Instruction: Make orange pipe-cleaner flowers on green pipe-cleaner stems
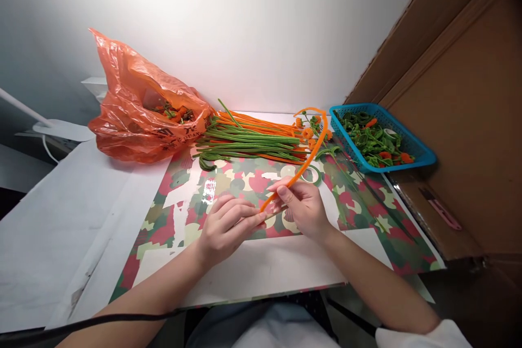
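Overhead of the worktop's front half [228,182], a fuzzy orange strip [322,138] arcs up from two hands. The right hand [308,209] pinches it between thumb and fingers; the left hand [230,225] has its fingertips closed on the lower end — no gap shows. Beyond lie a green tape roll [320,174] and, along the back edge, green strips [253,142] over orange ones, with orange flowers [307,134] beside them. An orange bag [130,130] fills the back left corner — a blue basket [426,157] the back right.
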{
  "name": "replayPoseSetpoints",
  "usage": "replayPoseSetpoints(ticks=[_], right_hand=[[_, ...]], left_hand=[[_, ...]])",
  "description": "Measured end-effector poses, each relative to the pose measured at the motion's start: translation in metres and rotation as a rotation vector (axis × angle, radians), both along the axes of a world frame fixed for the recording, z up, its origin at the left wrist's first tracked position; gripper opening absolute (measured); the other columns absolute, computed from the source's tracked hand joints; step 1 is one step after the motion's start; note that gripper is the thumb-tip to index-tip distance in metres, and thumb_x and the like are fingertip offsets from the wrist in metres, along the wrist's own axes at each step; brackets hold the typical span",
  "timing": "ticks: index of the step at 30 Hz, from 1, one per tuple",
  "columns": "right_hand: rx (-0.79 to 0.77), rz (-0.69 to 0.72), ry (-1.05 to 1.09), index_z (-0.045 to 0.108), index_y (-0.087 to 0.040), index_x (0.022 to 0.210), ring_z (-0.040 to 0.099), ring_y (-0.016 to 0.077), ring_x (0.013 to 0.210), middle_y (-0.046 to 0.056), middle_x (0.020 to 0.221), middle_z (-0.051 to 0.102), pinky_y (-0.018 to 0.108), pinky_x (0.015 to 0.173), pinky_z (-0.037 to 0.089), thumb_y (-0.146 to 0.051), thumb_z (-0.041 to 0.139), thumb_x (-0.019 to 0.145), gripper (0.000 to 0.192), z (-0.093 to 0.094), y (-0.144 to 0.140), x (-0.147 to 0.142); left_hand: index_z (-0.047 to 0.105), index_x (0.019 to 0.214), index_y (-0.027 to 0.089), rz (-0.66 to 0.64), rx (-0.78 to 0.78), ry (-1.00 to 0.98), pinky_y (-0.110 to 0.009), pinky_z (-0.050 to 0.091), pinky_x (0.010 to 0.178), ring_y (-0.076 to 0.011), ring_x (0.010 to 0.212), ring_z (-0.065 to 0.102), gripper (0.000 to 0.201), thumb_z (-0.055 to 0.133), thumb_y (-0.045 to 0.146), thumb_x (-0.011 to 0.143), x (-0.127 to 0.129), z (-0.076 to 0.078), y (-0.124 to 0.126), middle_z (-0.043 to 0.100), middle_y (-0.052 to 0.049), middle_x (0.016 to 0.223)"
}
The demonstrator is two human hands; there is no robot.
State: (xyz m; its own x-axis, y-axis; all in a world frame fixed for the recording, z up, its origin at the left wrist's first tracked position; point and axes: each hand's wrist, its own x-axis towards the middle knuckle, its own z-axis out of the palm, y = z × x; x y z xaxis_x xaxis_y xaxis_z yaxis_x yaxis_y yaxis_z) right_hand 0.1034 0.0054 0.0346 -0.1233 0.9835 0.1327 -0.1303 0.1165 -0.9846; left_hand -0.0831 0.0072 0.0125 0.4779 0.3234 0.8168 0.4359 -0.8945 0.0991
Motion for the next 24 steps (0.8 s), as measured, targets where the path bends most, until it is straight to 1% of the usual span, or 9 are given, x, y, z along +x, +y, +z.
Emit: replayPoseSetpoints(ticks=[3, 5, 9, 13, 16, 19, 24], right_hand=[[0.02, -0.017, -0.006, 0.071, -0.017, 0.083, 0.065, 0.0114, 0.056, 0.001, 0.071, 0.062, 0.023, 0.052, 0.058, -0.045, 0.061, 0.087, 0.03, -0.001, 0.0, 0.001], [0.057, -0.021, -0.054, 0.069, -0.017, 0.084, 0.064, 0.0112, 0.054, 0.001, 0.067, 0.062, 0.021, 0.048, 0.056, -0.042, 0.057, 0.09, 0.029, -0.002, 0.0, 0.001], [0.217, -0.053, -0.271, 0.066, -0.017, 0.077, 0.057, 0.0089, 0.048, 0.0, 0.061, 0.061, 0.019, 0.045, 0.047, -0.035, 0.05, 0.095, 0.03, -0.007, -0.001, -0.003], [0.343, -0.16, -0.419, 0.064, -0.017, 0.075, 0.052, 0.0096, 0.049, -0.001, 0.055, 0.055, 0.022, 0.05, 0.044, -0.03, 0.047, 0.097, 0.03, -0.016, -0.002, -0.008], [0.406, -0.226, -0.495, 0.064, -0.017, 0.078, 0.052, 0.0109, 0.052, -0.001, 0.057, 0.055, 0.023, 0.051, 0.042, -0.027, 0.047, 0.097, 0.027, -0.022, -0.001, -0.01], [0.442, -0.234, -0.538, 0.062, -0.017, 0.077, 0.051, 0.0105, 0.051, -0.001, 0.059, 0.055, 0.022, 0.05, 0.041, -0.024, 0.047, 0.096, 0.026, -0.026, -0.001, -0.011], [0.446, -0.247, -0.576, 0.06, -0.017, 0.073, 0.048, 0.0094, 0.049, -0.002, 0.057, 0.052, 0.021, 0.05, 0.038, -0.022, 0.047, 0.096, 0.026, -0.029, 0.0, -0.011]], left_hand=[[0.064, 0.096, 0.018, -0.017, 0.026, 0.021, -0.029, 0.046, 0.068, -0.0141, 0.073, 0.067, 0.007, 0.061, 0.016, 0.09, -0.001, 0.001, 0.0, 0.072, -0.001, 0.075], [0.064, 0.095, 0.018, -0.019, 0.032, 0.034, -0.029, 0.046, 0.068, -0.0127, 0.071, 0.066, 0.006, 0.06, 0.017, 0.091, -0.002, 0.002, -0.001, 0.072, -0.001, 0.073], [0.064, 0.091, 0.018, -0.002, 0.051, 0.055, -0.029, 0.043, 0.065, -0.012, 0.062, 0.062, 0.004, 0.061, 0.021, 0.09, -0.001, 0.002, -0.002, 0.072, 0.0, 0.07], [0.064, 0.091, 0.019, 0.043, 0.032, 0.057, -0.029, 0.041, 0.063, -0.0117, 0.059, 0.06, 0.006, 0.06, 0.024, 0.091, 0.001, 0.001, -0.002, 0.072, 0.0, 0.069], [0.063, 0.091, 0.019, 0.049, 0.029, 0.051, -0.03, 0.039, 0.062, -0.0117, 0.059, 0.06, 0.005, 0.062, 0.024, 0.09, 0.002, -0.001, -0.001, 0.072, 0.001, 0.07], [0.063, 0.089, 0.019, 0.049, 0.033, 0.073, -0.03, 0.038, 0.063, -0.0117, 0.059, 0.06, 0.005, 0.064, 0.024, 0.088, 0.003, -0.002, -0.001, 0.072, 0.001, 0.07], [0.062, 0.089, 0.02, 0.06, 0.006, 0.094, -0.03, 0.038, 0.064, -0.0119, 0.06, 0.059, 0.003, 0.064, 0.022, 0.088, 0.003, -0.004, -0.002, 0.072, 0.001, 0.072]])
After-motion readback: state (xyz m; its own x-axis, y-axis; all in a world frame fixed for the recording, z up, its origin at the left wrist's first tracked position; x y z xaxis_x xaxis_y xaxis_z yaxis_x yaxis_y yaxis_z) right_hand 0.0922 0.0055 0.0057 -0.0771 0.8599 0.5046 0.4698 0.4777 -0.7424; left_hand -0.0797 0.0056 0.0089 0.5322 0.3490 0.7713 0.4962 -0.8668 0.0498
